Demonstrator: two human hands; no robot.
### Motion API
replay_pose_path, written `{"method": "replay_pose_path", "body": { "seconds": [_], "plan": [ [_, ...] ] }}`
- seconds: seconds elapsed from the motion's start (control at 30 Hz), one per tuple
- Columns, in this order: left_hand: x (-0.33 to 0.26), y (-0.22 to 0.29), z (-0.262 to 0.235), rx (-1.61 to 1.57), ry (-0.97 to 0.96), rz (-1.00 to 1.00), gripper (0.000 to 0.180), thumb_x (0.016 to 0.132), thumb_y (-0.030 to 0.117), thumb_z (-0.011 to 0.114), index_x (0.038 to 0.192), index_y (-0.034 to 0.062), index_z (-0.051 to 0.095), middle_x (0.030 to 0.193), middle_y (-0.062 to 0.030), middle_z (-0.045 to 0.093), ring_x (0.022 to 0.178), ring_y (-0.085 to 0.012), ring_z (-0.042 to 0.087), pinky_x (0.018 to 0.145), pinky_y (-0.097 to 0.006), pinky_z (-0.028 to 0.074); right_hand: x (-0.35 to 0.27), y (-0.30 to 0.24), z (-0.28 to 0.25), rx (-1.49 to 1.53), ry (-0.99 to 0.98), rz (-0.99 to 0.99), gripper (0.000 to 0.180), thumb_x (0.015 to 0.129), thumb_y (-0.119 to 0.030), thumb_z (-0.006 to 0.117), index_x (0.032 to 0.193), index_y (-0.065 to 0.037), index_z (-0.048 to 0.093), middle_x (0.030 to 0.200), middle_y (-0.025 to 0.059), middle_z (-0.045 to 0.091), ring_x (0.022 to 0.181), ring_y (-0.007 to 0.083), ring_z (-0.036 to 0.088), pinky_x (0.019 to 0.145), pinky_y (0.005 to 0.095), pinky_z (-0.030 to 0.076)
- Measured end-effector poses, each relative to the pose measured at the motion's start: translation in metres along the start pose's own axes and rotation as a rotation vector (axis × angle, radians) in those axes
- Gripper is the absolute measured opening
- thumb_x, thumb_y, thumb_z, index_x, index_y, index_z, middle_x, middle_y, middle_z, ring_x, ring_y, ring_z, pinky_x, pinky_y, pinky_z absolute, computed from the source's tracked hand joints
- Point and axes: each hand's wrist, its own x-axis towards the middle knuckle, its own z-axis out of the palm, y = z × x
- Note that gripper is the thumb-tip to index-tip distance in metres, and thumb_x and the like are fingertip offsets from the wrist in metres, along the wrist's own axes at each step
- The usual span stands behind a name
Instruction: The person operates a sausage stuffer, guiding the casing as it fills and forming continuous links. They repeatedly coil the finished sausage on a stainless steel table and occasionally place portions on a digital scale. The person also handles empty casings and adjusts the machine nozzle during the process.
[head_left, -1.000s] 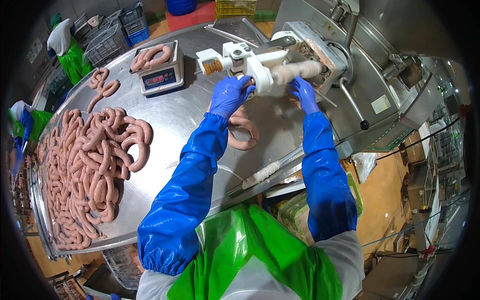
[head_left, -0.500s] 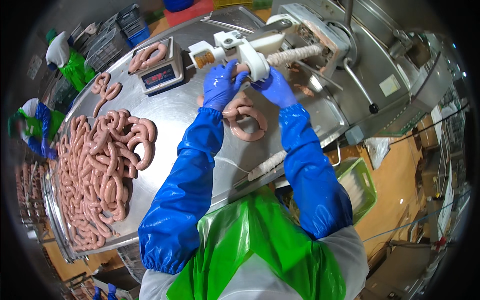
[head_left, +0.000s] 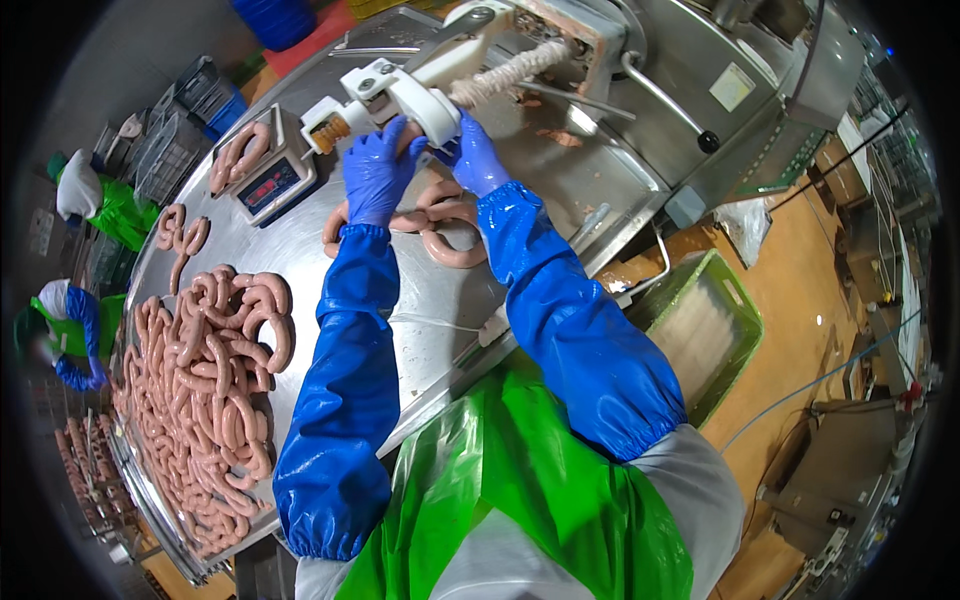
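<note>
By the gloved left hand (head_left: 375, 178), a sausage (head_left: 409, 136) is held clamped, just beside the white machine part (head_left: 428, 112). The right hand (head_left: 478, 158) is placed at the other side of this part; because its fingertips are hidden, it cannot be told whether they are closed. Between this part and the large steel machine (head_left: 690, 70), a wrinkled casing (head_left: 515, 72) is seen. Near the hands, linked sausages (head_left: 450, 252) are laid on the worktop (head_left: 440, 290). Farther left, a pile of sausages (head_left: 205, 370) and a loaded scale (head_left: 272, 187) are placed.
</note>
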Motion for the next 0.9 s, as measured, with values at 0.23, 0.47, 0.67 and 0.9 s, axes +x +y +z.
{"method": "replay_pose_path", "body": {
  "seconds": [0.23,0.47,0.67,0.9],
  "plan": [
    [-0.003,-0.004,0.004,0.032,0.0,-0.029,0.04,0.081,0.045,0.068,0.113,0.0212,0.064,0.077,-0.0094,0.063,0.075,-0.0308,0.061,0.066,-0.044,0.045,-0.014,-0.015,0.01,0.012,-0.065,0.059,0.039,0.093,-0.043,0.053,0.113,-0.011,0.064,0.095,0.0072,0.068,0.08,0.0178,0.067,0.07,0.0291,0.057],
    [-0.001,-0.001,-0.002,0.059,-0.097,-0.025,0.038,0.081,0.044,0.068,0.111,0.0206,0.064,0.076,-0.0088,0.063,0.072,-0.0307,0.06,0.065,-0.043,0.044,-0.024,-0.02,0.012,-0.051,-0.076,0.09,0.035,0.095,-0.042,0.048,0.117,-0.017,0.061,0.099,0.0037,0.066,0.09,0.0171,0.065,0.078,0.0318,0.056],
    [-0.005,-0.001,0.0,0.057,0.073,-0.03,0.037,0.079,0.043,0.07,0.109,0.0237,0.063,0.074,-0.0089,0.062,0.07,-0.0307,0.06,0.063,-0.042,0.043,-0.023,-0.019,0.011,-0.053,-0.094,0.115,0.034,0.096,-0.039,0.048,0.119,-0.017,0.06,0.107,0.0044,0.065,0.094,0.0173,0.064,0.08,0.0324,0.056],
    [-0.008,-0.008,-0.026,-0.722,-0.226,-0.434,0.046,0.084,0.045,0.065,0.113,0.0099,0.066,0.1,-0.0163,0.069,0.097,-0.0311,0.066,0.086,-0.039,0.05,0.001,-0.011,-0.036,-0.53,-0.437,-0.265,0.038,0.089,-0.01,0.051,0.127,-0.007,0.051,0.12,0.0087,0.058,0.105,0.019,0.059,0.085,0.0337,0.052]
  ]
}}
